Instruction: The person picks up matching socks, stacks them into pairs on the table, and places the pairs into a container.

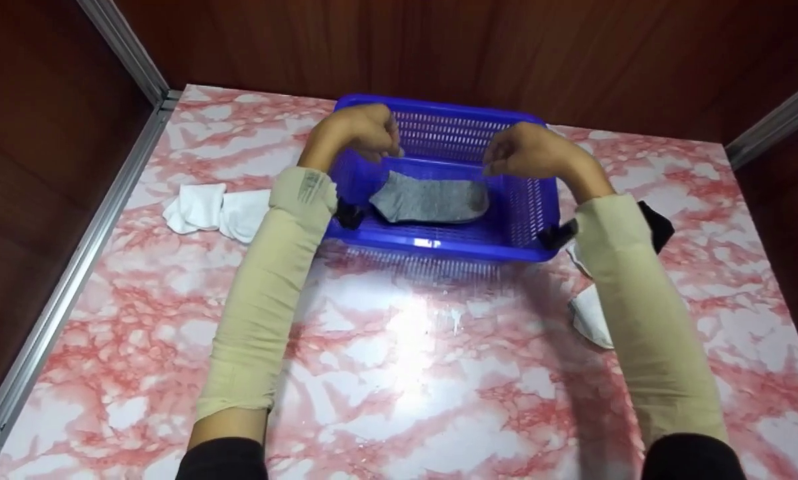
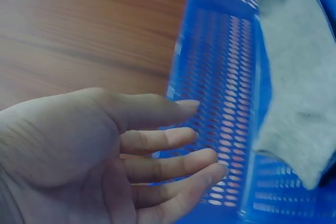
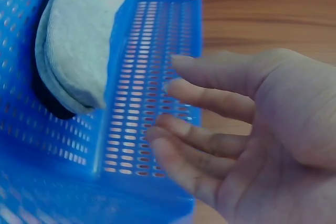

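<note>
A grey sock (image 1: 435, 199) lies flat in the blue plastic basket (image 1: 425, 244), its toe toward the right; in the right wrist view a second layer and something dark show beneath the sock (image 3: 84, 35). Over the basket's back left part hovers my left hand (image 1: 367, 133), fingers loosely bent and holding nothing. My right hand (image 1: 532, 152) hangs above the back right part, likewise with nothing in it. Both wrist views show the left hand (image 2: 121, 156) and the right hand (image 3: 236, 124) with fingers apart from the sock.
White socks (image 1: 205, 208) lie on the marbled table (image 1: 372, 373) left of the basket. Right of it, partly behind my forearm, are a black item (image 1: 657, 227) and a white sock with a grey part (image 1: 592, 317). A wooden panel (image 1: 439, 53) stands behind the basket.
</note>
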Demonstrator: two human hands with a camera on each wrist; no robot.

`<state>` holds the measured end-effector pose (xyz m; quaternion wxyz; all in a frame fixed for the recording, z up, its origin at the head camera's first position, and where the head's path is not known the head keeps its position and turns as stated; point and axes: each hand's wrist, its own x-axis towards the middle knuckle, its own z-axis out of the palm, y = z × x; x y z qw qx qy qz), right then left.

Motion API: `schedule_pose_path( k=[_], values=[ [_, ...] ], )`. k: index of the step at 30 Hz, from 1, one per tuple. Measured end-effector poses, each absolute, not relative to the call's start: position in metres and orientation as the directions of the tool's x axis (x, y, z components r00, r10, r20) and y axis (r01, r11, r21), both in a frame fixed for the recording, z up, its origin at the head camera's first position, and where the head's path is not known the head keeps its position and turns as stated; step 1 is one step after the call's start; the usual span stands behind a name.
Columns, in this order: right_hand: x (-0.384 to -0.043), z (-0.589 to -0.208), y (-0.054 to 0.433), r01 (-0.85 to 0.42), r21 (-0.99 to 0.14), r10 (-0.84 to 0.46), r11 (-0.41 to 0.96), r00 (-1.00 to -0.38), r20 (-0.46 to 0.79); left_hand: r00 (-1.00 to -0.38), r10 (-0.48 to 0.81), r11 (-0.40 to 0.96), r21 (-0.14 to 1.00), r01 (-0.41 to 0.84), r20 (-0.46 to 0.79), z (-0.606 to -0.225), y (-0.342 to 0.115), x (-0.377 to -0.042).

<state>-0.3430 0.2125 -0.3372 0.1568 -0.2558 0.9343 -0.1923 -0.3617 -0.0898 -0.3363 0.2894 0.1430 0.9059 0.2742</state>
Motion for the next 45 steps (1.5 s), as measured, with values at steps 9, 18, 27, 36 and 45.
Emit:
schedule_pose_path(
  k=[9, 18, 27, 36, 45],
  values=[
    [-0.323, -0.341, 0.238, -0.337, -0.469, -0.389, 0.816, -0.921, -0.015, -0.894, 0.434, 0.763, 0.575, 0.296, -0.114, -0.313, -0.123, -0.320],
    [-0.313, -0.377, 0.245, -0.302, -0.455, -0.301, 0.838, -0.951, 0.077, -0.961, 0.254, 0.683, 0.683, 0.260, 0.112, -0.327, -0.175, -0.281],
    [-0.308, -0.399, 0.237, -0.255, -0.462, -0.219, 0.850, -0.967, 0.130, -0.957, 0.172, 0.702, 0.653, 0.284, 0.232, -0.372, -0.205, -0.257],
    [-0.307, -0.402, 0.233, -0.230, -0.330, -0.208, 0.916, -0.973, 0.101, -0.967, 0.210, 0.771, 0.584, 0.253, 0.142, -0.414, -0.222, -0.232],
    [-0.305, -0.401, 0.231, -0.225, -0.342, -0.197, 0.912, -0.974, 0.116, -0.962, 0.272, 0.822, 0.519, 0.234, 0.004, -0.450, -0.227, -0.219]
  ],
)
